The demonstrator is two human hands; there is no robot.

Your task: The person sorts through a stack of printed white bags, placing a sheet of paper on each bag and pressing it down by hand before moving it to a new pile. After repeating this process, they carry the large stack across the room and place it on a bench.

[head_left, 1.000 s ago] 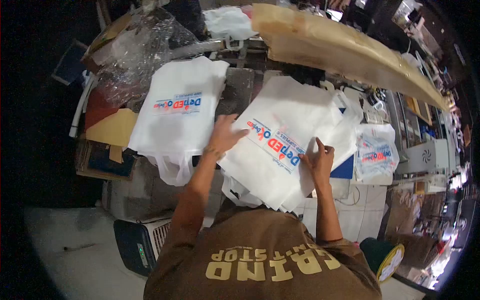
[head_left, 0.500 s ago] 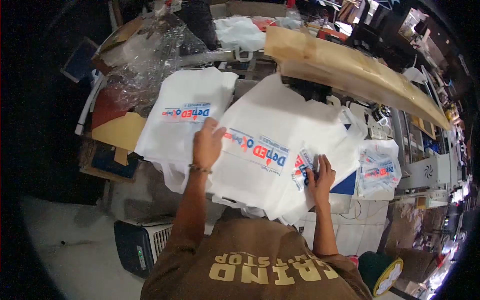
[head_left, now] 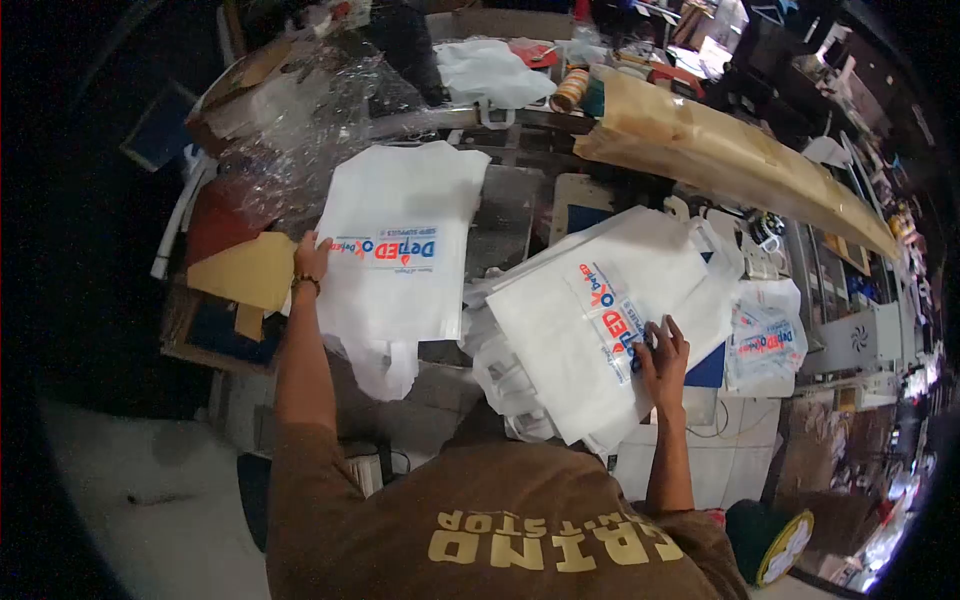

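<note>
A white printed carry bag lies on top of the left pile, its loop handle hanging toward me. My left hand is closed at that bag's left edge, thumb and fingers on the margin. To the right, a second pile of white bags lies at a slant, its top printed bag showing blue and red lettering. Over the print of that top bag rests my right hand, fingers spread and curved, fingertips touching the surface. Several handles of the lower bags bunch at the pile's near left side.
Crumpled clear plastic lies at the back left beside a tan board. A long brown-wrapped piece stretches across the back right. Another printed plastic bag sits at the right. A white bag lies at the back.
The large white bag has moved left from the right pile onto the left pile with my left hand. The right pile's top bag is now uncovered; my right hand has shifted slightly right.
</note>
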